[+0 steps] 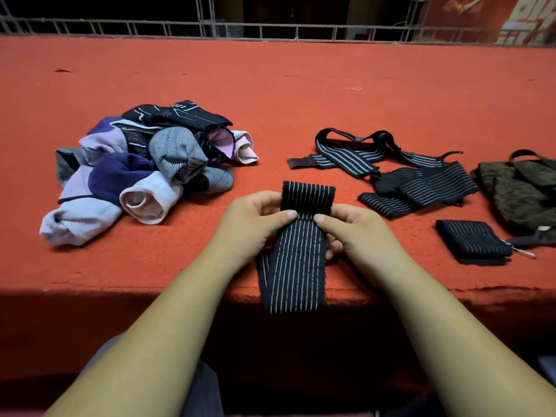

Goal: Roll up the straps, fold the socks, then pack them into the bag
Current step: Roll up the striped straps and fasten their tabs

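A black strap with thin white stripes (296, 260) lies across the near table edge, its far end folded over into a flat roll (308, 195). My left hand (252, 224) and my right hand (358, 233) pinch that roll from either side, thumbs on top. Its loose tail hangs over the edge toward me. A rolled strap (472, 240) rests on the right. Unrolled straps (421, 183) lie tangled behind it. A pile of socks (141, 170) in lilac, purple, grey and black sits on the left. The dark olive bag (520, 191) lies at the far right.
The table has a red felt cover (301, 85). A white metal railing (270, 28) runs along its far side. A metal zip pull (525, 252) of the bag lies beside the rolled strap.
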The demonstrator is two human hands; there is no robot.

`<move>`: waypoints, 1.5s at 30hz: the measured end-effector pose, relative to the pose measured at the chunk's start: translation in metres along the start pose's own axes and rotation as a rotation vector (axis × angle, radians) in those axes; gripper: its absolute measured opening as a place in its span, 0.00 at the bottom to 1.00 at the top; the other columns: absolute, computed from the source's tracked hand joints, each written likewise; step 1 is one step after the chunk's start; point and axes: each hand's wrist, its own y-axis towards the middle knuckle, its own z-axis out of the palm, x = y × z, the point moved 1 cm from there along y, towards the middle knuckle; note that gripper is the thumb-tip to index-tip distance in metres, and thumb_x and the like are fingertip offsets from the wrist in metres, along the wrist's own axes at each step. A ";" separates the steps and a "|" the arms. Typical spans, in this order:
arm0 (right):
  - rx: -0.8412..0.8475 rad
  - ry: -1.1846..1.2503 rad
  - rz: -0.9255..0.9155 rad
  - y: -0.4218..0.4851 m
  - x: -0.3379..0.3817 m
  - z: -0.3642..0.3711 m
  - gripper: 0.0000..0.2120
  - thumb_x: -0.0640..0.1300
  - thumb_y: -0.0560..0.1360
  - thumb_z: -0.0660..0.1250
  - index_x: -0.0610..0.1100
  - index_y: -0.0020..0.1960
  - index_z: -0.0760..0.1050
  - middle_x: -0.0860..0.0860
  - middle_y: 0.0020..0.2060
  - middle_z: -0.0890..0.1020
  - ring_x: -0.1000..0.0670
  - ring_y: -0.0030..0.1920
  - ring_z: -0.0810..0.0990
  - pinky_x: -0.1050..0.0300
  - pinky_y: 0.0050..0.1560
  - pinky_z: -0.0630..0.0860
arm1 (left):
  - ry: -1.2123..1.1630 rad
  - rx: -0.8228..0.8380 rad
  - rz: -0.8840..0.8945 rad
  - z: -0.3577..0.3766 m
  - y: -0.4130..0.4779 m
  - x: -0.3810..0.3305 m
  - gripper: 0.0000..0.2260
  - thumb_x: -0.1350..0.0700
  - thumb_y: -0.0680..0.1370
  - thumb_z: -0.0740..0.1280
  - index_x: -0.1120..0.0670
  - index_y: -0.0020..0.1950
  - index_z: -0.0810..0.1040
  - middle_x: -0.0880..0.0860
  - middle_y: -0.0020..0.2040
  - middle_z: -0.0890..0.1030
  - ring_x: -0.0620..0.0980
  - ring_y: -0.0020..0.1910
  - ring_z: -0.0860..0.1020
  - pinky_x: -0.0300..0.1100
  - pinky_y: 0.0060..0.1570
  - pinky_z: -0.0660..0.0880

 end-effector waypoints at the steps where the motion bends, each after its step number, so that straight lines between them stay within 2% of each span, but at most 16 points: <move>1: 0.013 0.008 0.001 0.000 0.000 0.000 0.10 0.38 0.85 0.64 0.40 0.59 0.84 0.49 0.33 0.81 0.49 0.31 0.76 0.57 0.33 0.76 | 0.028 0.004 0.012 0.001 -0.001 0.000 0.11 0.66 0.80 0.72 0.60 0.63 0.84 0.50 0.44 0.88 0.38 0.36 0.82 0.33 0.38 0.76; 3: 0.053 0.059 0.021 0.000 0.000 -0.001 0.13 0.37 0.87 0.60 0.39 0.61 0.83 0.47 0.36 0.82 0.49 0.35 0.77 0.57 0.35 0.78 | 0.016 -0.011 0.009 -0.001 0.000 0.001 0.12 0.66 0.81 0.71 0.60 0.64 0.83 0.55 0.52 0.89 0.47 0.49 0.86 0.42 0.53 0.81; 5: 0.096 0.103 0.037 0.001 -0.001 -0.003 0.14 0.36 0.87 0.59 0.37 0.61 0.83 0.46 0.39 0.82 0.49 0.39 0.77 0.55 0.38 0.78 | -0.050 -0.019 -0.015 -0.002 0.002 0.002 0.13 0.66 0.81 0.69 0.61 0.66 0.82 0.59 0.55 0.88 0.53 0.52 0.86 0.46 0.55 0.82; 8: 0.107 0.142 0.036 0.004 -0.004 -0.005 0.13 0.35 0.86 0.61 0.37 0.63 0.83 0.45 0.42 0.81 0.49 0.39 0.76 0.54 0.40 0.78 | -0.137 -0.023 -0.055 -0.002 0.003 0.001 0.12 0.66 0.82 0.68 0.62 0.65 0.81 0.59 0.46 0.88 0.48 0.38 0.83 0.38 0.38 0.79; 10: 0.106 0.208 0.038 0.005 -0.007 -0.006 0.14 0.34 0.84 0.63 0.39 0.65 0.83 0.44 0.43 0.81 0.49 0.39 0.76 0.53 0.39 0.77 | -0.104 -0.031 -0.074 -0.002 0.004 0.002 0.10 0.64 0.83 0.68 0.61 0.64 0.82 0.52 0.33 0.81 0.43 0.25 0.73 0.35 0.24 0.67; 12: 0.098 0.264 0.034 0.005 -0.006 -0.006 0.15 0.33 0.83 0.64 0.40 0.66 0.83 0.42 0.43 0.81 0.48 0.38 0.76 0.53 0.38 0.77 | -0.082 -0.036 -0.094 -0.002 0.004 0.003 0.08 0.62 0.84 0.67 0.60 0.62 0.82 0.46 0.28 0.75 0.41 0.22 0.66 0.33 0.21 0.62; 14: 0.075 0.296 0.040 0.005 -0.004 -0.008 0.15 0.32 0.83 0.63 0.40 0.65 0.83 0.42 0.45 0.84 0.49 0.38 0.79 0.55 0.38 0.79 | -0.098 -0.038 -0.118 0.000 0.002 -0.001 0.07 0.63 0.85 0.65 0.59 0.59 0.82 0.44 0.27 0.76 0.39 0.21 0.68 0.31 0.21 0.63; 19: 0.028 0.323 0.041 0.002 0.003 -0.010 0.20 0.29 0.81 0.55 0.36 0.57 0.85 0.38 0.52 0.88 0.43 0.50 0.84 0.52 0.49 0.80 | -0.205 0.004 -0.201 -0.001 0.004 -0.004 0.15 0.50 0.88 0.63 0.59 0.60 0.83 0.54 0.40 0.83 0.46 0.36 0.79 0.35 0.36 0.78; 22: 0.028 0.304 0.024 0.000 0.002 -0.010 0.18 0.29 0.81 0.58 0.36 0.55 0.86 0.35 0.54 0.87 0.41 0.53 0.82 0.51 0.53 0.78 | -0.262 0.051 -0.221 -0.001 0.003 -0.006 0.16 0.47 0.85 0.65 0.59 0.59 0.83 0.53 0.41 0.84 0.45 0.36 0.81 0.36 0.37 0.79; 24: 0.036 0.286 0.015 0.000 0.002 -0.009 0.15 0.30 0.81 0.62 0.39 0.55 0.87 0.38 0.52 0.87 0.42 0.50 0.81 0.53 0.49 0.80 | -0.265 0.051 -0.194 -0.001 0.002 -0.005 0.11 0.53 0.83 0.70 0.60 0.58 0.83 0.53 0.43 0.86 0.45 0.38 0.82 0.34 0.38 0.78; 28: 0.091 0.217 0.028 0.002 -0.002 -0.012 0.18 0.35 0.82 0.69 0.47 0.70 0.81 0.45 0.45 0.83 0.45 0.40 0.78 0.53 0.36 0.75 | -0.285 -0.015 -0.147 -0.003 0.003 -0.002 0.10 0.58 0.80 0.74 0.61 0.59 0.85 0.62 0.55 0.87 0.54 0.49 0.84 0.41 0.50 0.82; 34: 0.075 -0.024 -0.005 0.002 -0.003 -0.008 0.08 0.39 0.83 0.68 0.43 0.59 0.85 0.48 0.37 0.82 0.50 0.34 0.77 0.54 0.33 0.77 | -0.251 -0.027 -0.111 -0.001 0.000 -0.005 0.11 0.56 0.81 0.73 0.60 0.61 0.85 0.64 0.56 0.87 0.54 0.50 0.83 0.46 0.53 0.81; 37: -0.045 0.005 -0.042 0.003 -0.006 -0.008 0.08 0.40 0.84 0.68 0.44 0.59 0.84 0.44 0.39 0.82 0.43 0.36 0.75 0.51 0.35 0.75 | -0.176 0.022 -0.130 0.000 -0.003 -0.009 0.11 0.57 0.81 0.73 0.61 0.60 0.85 0.58 0.48 0.87 0.48 0.41 0.83 0.39 0.41 0.80; 39: -0.077 -0.015 -0.074 0.003 -0.007 -0.007 0.09 0.40 0.85 0.67 0.45 0.61 0.84 0.45 0.40 0.84 0.42 0.36 0.76 0.49 0.37 0.76 | -0.105 0.045 -0.121 0.001 -0.005 -0.009 0.09 0.58 0.80 0.74 0.60 0.59 0.86 0.57 0.49 0.88 0.49 0.42 0.84 0.37 0.38 0.79; 43: 0.007 -0.084 -0.082 -0.001 -0.006 -0.003 0.12 0.44 0.88 0.62 0.47 0.63 0.84 0.47 0.42 0.84 0.48 0.39 0.78 0.53 0.39 0.78 | -0.046 0.032 -0.063 -0.001 -0.005 -0.006 0.08 0.58 0.82 0.72 0.58 0.60 0.87 0.58 0.53 0.88 0.55 0.52 0.86 0.46 0.54 0.82; 45: 0.098 0.023 -0.045 -0.003 -0.004 -0.004 0.14 0.43 0.89 0.59 0.45 0.64 0.82 0.49 0.43 0.83 0.49 0.41 0.78 0.55 0.40 0.78 | -0.065 -0.001 -0.041 0.000 -0.005 -0.007 0.09 0.58 0.83 0.70 0.58 0.60 0.87 0.59 0.53 0.88 0.54 0.50 0.86 0.46 0.53 0.82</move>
